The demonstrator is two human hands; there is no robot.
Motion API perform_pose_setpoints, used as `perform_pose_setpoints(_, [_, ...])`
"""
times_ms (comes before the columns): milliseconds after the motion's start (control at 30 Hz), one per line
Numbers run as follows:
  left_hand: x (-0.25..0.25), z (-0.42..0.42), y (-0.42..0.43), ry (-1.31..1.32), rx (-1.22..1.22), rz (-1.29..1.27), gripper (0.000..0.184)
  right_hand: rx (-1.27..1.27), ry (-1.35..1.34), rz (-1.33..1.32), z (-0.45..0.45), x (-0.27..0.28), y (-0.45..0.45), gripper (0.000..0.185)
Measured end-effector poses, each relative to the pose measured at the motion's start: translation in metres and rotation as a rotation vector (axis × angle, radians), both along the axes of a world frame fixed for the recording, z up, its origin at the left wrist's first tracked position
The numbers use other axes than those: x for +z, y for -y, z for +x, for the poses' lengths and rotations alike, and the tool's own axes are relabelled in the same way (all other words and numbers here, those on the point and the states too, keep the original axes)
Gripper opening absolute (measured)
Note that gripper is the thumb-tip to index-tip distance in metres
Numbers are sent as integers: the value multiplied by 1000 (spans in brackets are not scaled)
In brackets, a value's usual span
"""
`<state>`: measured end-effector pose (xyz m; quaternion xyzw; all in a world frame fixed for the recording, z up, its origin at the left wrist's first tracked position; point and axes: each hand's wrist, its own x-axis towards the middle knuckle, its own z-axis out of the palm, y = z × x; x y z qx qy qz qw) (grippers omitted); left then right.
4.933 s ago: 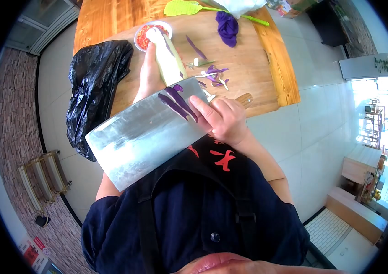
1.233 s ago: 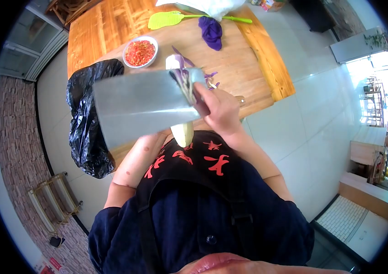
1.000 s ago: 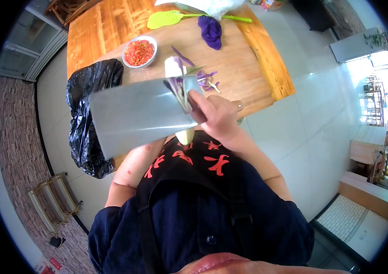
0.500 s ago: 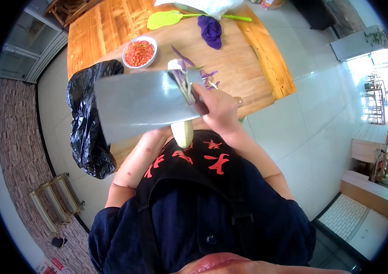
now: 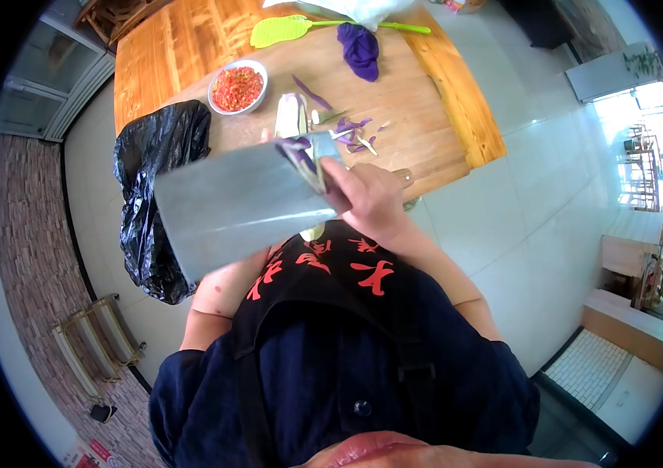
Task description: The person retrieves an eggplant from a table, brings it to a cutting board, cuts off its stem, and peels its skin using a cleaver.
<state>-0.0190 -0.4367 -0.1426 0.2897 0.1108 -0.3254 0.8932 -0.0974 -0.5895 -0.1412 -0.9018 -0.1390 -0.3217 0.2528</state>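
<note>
My right hand point(image 5: 374, 201) is closed around the handle of a broad cleaver point(image 5: 238, 203), whose blade lies flat across the view. Purple strips of peel point(image 5: 298, 156) cling to the blade near the handle. Under the blade runs a mostly peeled, pale eggplant point(image 5: 291, 115); its far end shows above the cleaver and its near end by my apron. The cleaver hides most of my left hand point(image 5: 266, 136); a bit of finger shows beside the eggplant, which it grips. Loose purple peelings point(image 5: 356, 134) lie on the cutting board point(image 5: 417, 117) to the right.
A white bowl of chopped red chili point(image 5: 238, 87) stands at the board's far left. A black plastic bag point(image 5: 152, 195) hangs over the left edge. Farther back lie a purple cloth point(image 5: 358, 51), a green fly swatter point(image 5: 281, 31) and a white bag point(image 5: 347, 11) on the wooden table point(image 5: 183, 39).
The cleaver has shifted slightly down and left and tilted. The eggplant's far end has swung left, and the cleaver covers more of its near end. More peelings show on the board.
</note>
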Motion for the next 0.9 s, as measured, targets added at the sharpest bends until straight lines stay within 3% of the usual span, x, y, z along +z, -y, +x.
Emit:
perform_pose_setpoints(467, [-16, -8, -14, 104, -109, 92, 48, 36, 114, -54, 3, 5, -10, 49])
perform_pose_setpoints(700, [-30, -14, -16, 112, -135, 122, 46, -143, -92, 43, 20, -27, 13, 43])
perform_pose_setpoints(900, [-43, -11, -21, 30, -117, -21, 51, -285, -345, 214, 15, -38, 25, 41])
